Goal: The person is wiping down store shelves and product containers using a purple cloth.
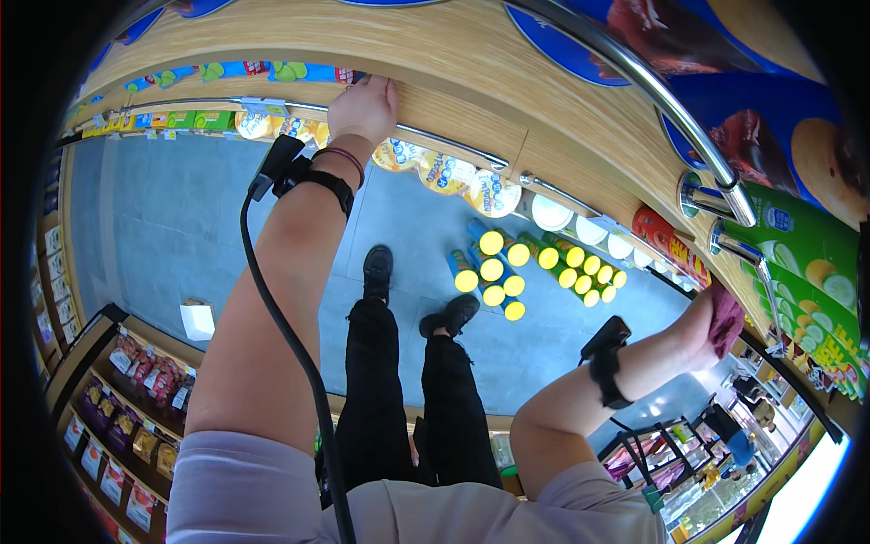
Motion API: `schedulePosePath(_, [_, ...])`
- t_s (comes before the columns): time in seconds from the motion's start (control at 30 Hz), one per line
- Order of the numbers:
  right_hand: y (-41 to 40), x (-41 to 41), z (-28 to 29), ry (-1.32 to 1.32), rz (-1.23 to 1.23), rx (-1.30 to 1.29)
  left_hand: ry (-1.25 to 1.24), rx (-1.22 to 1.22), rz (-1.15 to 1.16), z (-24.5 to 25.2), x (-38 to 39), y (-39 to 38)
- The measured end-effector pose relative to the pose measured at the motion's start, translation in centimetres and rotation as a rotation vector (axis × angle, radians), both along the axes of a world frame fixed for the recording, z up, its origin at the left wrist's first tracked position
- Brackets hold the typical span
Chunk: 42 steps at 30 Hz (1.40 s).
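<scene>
My left hand reaches onto a wooden shelf at the top, against the right end of a row of blue snack packages. Its fingers are bent and partly hidden, so I cannot tell whether they grip a package. At the right, my right hand holds a bunched maroon cloth beside the shelf's edge. Just above that cloth lie red snack packages. Large green snack packages are farther right.
Blue canisters with yellow lids and green ones stand grouped on the floor. Metal rails run along the shelf fronts. A white box sits on the floor; a stocked display rack is lower left. People are in the distance.
</scene>
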State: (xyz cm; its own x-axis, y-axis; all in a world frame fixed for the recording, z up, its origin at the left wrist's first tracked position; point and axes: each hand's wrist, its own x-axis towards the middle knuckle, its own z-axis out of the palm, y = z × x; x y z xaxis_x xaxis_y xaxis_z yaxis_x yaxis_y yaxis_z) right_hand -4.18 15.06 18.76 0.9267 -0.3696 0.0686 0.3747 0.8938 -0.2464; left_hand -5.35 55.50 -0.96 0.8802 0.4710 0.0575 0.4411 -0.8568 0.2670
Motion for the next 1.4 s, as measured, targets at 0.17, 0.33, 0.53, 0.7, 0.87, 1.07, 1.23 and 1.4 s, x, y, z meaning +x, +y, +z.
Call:
schedulePosePath(0.17, [-1.0, 4.2, -2.7, -0.187, 0.212, 0.146, -0.087, 0.028, -0.045, -1.1, 0.6, -0.4])
schedulePosePath(0.33, [14.0, 1.7, -1.8, 0.004, 0.573, 0.271, -0.056, 0.023, -0.043, -1.1, -0.1, 0.2])
schedulePosePath(0.53, [17.7, -0.5, -0.6, 0.101, 0.577, 0.364, -0.004, 0.031, -0.037, -0.8, 0.1, 0.1])
schedulePosePath(0.7, [17.7, 1.7, -2.0, 0.196, 0.723, 0.477, 0.036, 0.022, -0.028, -0.1, 0.2, 0.1])
schedulePosePath(0.87, [16.9, 9.0, -9.2, 0.112, 0.687, 0.213, 0.048, 0.016, -0.037, -0.2, 0.3, -0.1])
schedulePosePath(1.07, [19.9, 9.4, -9.2, 0.102, 0.714, 0.204, 0.046, -0.006, -0.049, 0.1, 0.2, 0.4])
schedulePosePath(1.23, [23.9, 10.2, -10.0, 0.100, 0.789, 0.217, -0.022, -0.026, -0.069, -0.6, 1.0, -0.7])
schedulePosePath(1.4, [32.8, 6.3, -11.6, 0.132, 0.993, 0.314, 0.017, -0.005, -0.066, -1.6, -1.0, 0.9])
